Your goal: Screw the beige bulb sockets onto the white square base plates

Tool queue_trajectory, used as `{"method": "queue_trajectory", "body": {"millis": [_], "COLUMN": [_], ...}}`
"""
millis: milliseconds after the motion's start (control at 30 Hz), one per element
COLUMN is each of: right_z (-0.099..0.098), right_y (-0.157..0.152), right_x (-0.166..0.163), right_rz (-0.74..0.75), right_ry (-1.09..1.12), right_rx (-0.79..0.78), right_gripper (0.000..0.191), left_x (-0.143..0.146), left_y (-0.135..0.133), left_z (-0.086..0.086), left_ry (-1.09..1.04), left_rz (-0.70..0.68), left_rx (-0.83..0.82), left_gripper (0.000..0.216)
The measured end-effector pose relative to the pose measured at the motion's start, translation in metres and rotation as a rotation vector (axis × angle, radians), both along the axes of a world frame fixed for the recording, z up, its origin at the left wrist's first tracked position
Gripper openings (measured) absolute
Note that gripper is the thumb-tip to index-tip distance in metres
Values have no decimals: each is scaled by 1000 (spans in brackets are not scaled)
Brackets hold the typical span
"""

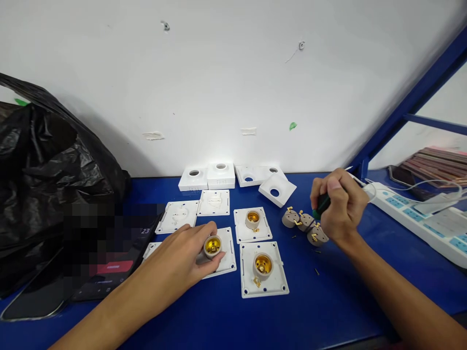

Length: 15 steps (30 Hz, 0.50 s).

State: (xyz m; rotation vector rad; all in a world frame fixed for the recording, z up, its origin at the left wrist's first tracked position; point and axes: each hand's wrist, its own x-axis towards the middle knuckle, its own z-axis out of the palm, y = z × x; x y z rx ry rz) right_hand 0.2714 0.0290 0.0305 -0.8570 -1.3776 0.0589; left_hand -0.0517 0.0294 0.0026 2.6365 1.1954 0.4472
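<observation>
My left hand (pixel 188 255) is closed around a beige lamp socket with a brass inside (pixel 212 245), which sits on a white square base plate (pixel 226 257). My right hand (pixel 337 206) is closed on a green-handled tool (pixel 321 206), held just above three loose beige socket bodies with brass clips (pixel 304 224). Two more white plates carry fitted sockets: one behind (pixel 252 223) and one nearer me (pixel 263 268). Small dark screws (pixel 316 271) lie on the blue table (pixel 328 301) below my right hand.
Bare white plates (pixel 214 202) and white covers with round holes (pixel 221 175) lie toward the wall. A black plastic bag (pixel 44 160) and a phone (pixel 105 265) are at the left. A white power strip (pixel 419 218) with cables lies at the right beside a blue frame post (pixel 401 112).
</observation>
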Motion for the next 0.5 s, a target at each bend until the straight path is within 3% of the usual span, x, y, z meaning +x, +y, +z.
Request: {"method": "queue_trajectory", "body": {"millis": [133,267,500], "right_z": [-11,-22,-23], "right_y": [4,6,5], "right_x": [5,8,6], "right_rz": [25,64,111], "right_ry": [-22,-12,70], "right_rx": [-34,-96,-161], "right_gripper": [44,31,30], "left_x": [0,-2,3], "left_y": [-1,-5,-10], "left_z": [3,8,12], "left_ry": [14,-3,53], "left_rz": [-32,-121,-184], "left_rx": [-14,-46,-93], "left_gripper": [17,17,18]}}
